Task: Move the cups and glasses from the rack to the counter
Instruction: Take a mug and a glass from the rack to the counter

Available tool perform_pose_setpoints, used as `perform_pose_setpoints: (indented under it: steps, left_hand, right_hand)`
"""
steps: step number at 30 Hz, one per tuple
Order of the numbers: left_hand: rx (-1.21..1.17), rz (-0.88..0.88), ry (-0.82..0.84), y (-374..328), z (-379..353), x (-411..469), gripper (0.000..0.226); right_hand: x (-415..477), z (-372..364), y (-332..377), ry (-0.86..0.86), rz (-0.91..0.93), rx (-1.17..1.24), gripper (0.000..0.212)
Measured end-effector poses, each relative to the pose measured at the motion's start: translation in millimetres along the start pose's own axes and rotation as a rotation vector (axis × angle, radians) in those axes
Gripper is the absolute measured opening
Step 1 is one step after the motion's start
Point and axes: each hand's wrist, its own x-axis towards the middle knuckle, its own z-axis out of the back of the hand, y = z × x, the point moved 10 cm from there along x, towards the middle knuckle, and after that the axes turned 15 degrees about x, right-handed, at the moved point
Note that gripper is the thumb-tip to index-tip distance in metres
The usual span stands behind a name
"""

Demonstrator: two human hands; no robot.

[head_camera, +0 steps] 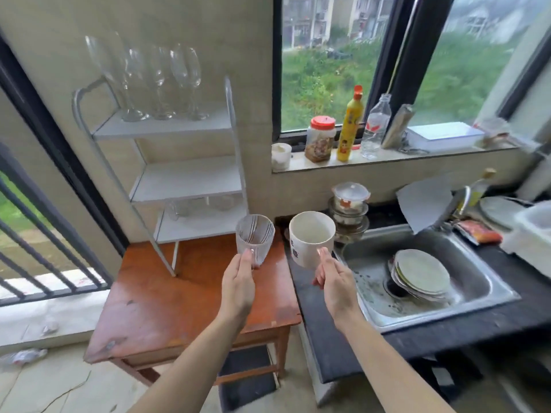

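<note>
Head view. Left hand (238, 289) closed around lower part of a clear striped tumbler (255, 238), held in the air above the wooden table (167, 299), tilted with mouth toward camera. Right hand (335, 283) gripped a white mug (310, 238) at its near side (handle not visible, presumably under the fingers), held above the near edge of the black counter (328, 347), just left of the steel sink (465, 296). Tumbler and mug side by side, not touching.

White three-shelf rack (185, 174) stood on the table against the wall. Top shelf: row of wine glasses (161, 79), upright, close together. Middle shelf bare. Bottom shelf: some clear glassware (179, 210), blurred, count not determinable.

Stack of plates (420, 274) lay in the sink over the drain. Windowsill: red-lidded jar (320, 138), yellow squeeze bottle (350, 126), clear plastic bottle (375, 126).
</note>
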Motion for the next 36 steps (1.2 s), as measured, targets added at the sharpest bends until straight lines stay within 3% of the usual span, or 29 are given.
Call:
perform_pose_setpoints:
  steps: [9,21,30,36]
  left_hand:
    - [-0.011,-0.188,0.334,-115,-233,-80,0.039]
    - [-0.032,-0.263,0.807,-246,-610,-323,0.038]
    - [-0.030,-0.422,1.142,-312,-795,-468,0.035]
    - [0.007,-0.531,1.383,-353,-917,-572,0.038]
  right_hand:
    - [-17,264,69,-0.397,0.105,0.152,0.061]
    - [-138,685,190,-0.870,0.240,0.071,0.057]
    - [-211,873,222,-1.209,0.348,0.173,0.057]
    - [-262,975,245,-1.444,0.347,0.091,0.059]
